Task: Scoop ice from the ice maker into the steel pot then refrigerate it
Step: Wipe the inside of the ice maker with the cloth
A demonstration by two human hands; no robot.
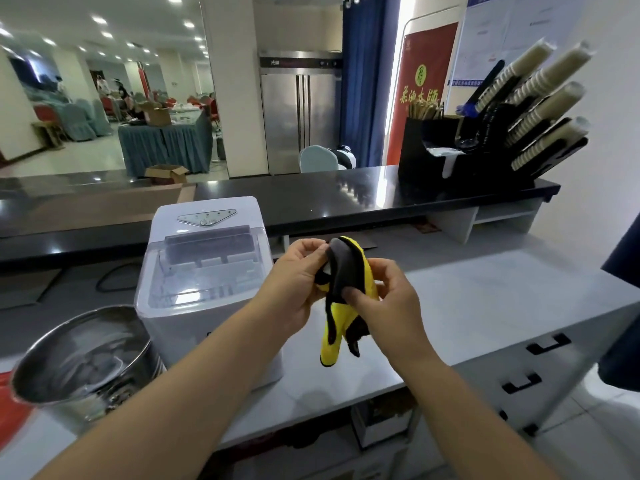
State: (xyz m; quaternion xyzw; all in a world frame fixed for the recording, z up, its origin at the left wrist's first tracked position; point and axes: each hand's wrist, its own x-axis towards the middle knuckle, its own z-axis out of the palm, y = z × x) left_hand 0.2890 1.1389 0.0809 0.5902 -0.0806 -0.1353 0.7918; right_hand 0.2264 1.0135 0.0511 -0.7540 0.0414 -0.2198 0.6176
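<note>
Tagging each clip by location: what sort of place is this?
Likely a drinks service counter at the edge of a banquet hall: stacked paper cups in a dispenser, a countertop ice maker, and cloth-covered chairs beyond.

Counter (485,299) right of ice maker (173,327) open; lid (204,275) seemingly shut.

Drinks-service bar in a banquet hall: black counter (311,199) carries a paper-cup dispenser (540,109); beyond the counter stand a steel refrigerator (298,112) and skirted tables (162,143).
</note>
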